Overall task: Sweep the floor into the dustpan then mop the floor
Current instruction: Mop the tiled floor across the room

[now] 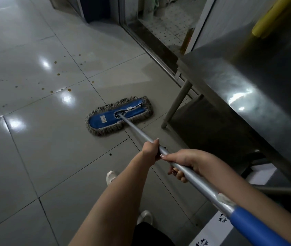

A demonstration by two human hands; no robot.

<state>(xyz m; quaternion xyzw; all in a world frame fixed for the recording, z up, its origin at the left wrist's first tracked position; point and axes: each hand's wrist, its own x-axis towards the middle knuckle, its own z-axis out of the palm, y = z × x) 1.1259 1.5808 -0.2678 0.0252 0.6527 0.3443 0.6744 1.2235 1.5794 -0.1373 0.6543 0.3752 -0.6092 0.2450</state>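
A flat mop with a blue pad and grey fringe point(105, 118) lies on the grey tiled floor point(34, 139), close to a steel table's leg. Its silver handle point(137, 132) runs back toward me and ends in a blue grip at the lower right. My left hand point(151, 150) grips the handle farther down the shaft. My right hand point(185, 164) grips it just behind, fingers curled underneath. Small brown spots point(57, 86) dot the tiles to the left of the mop and beyond it. No dustpan or broom is in view.
A stainless steel table point(247, 86) fills the right side, its leg point(176, 105) just right of the mop head. A doorway threshold point(151, 43) runs diagonally behind it. My white shoes point(111, 176) stand on the tiles below my arms. A white patterned box point(212, 231) sits bottom right.
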